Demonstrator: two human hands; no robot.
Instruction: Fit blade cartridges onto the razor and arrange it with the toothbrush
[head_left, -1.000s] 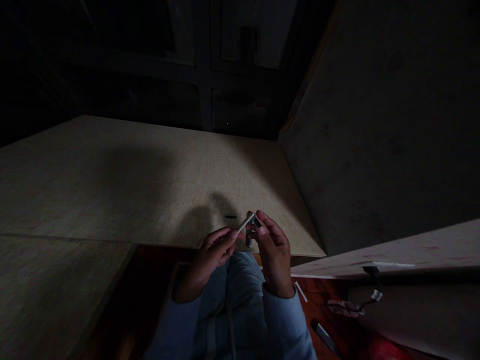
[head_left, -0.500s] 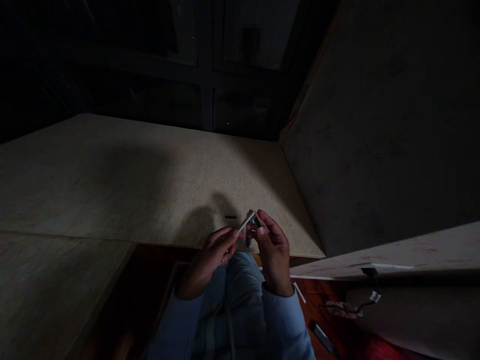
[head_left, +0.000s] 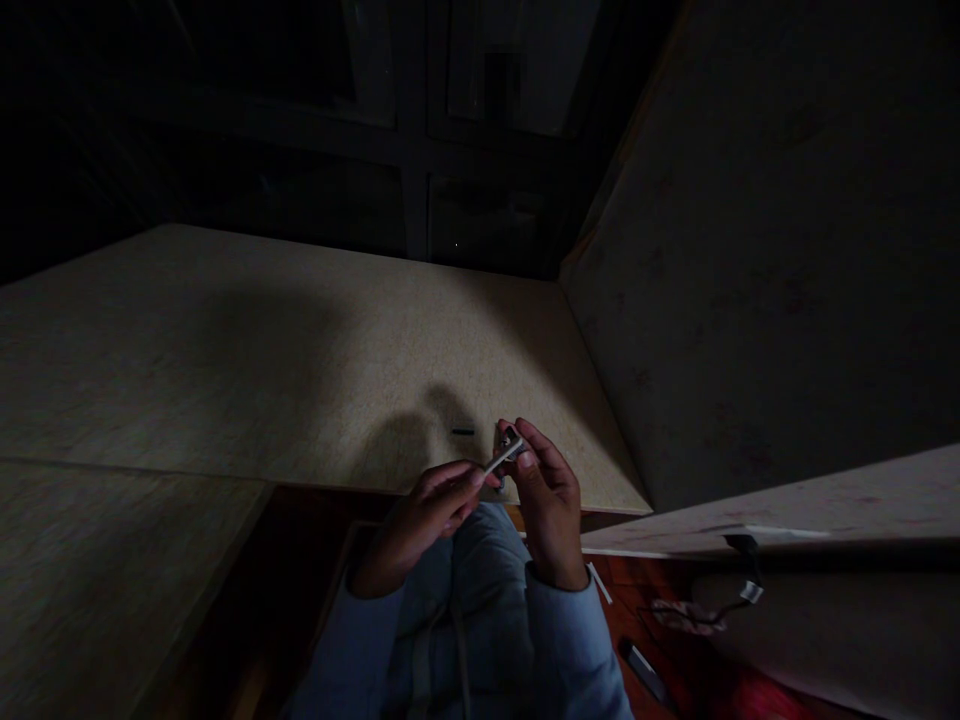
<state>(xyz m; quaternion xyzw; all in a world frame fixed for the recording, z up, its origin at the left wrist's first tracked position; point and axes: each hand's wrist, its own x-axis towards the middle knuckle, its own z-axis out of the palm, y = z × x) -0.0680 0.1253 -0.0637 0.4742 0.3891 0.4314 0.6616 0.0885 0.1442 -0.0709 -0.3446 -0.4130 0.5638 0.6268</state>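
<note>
Both my hands are raised together over my lap at the near edge of a large pale board (head_left: 285, 360). My left hand (head_left: 424, 510) pinches one end of a thin pale strip (head_left: 501, 460). My right hand (head_left: 546, 495) is closed on a small dark metal part (head_left: 511, 442) at the strip's other end. The light is dim, so the part's exact form is unclear. A short dark mark or piece (head_left: 463, 432) lies on the board just beyond my fingers.
A second board (head_left: 750, 250) stands upright on the right, and another panel (head_left: 787, 510) lies low at right with a cable and connector (head_left: 739, 590). A dark tool (head_left: 645, 675) and a white strip (head_left: 600, 583) rest on the reddish floor. Dark cabinets fill the background.
My left hand has dropped slightly, so the pale strip now lies flatter. My right hand has stayed in place.
</note>
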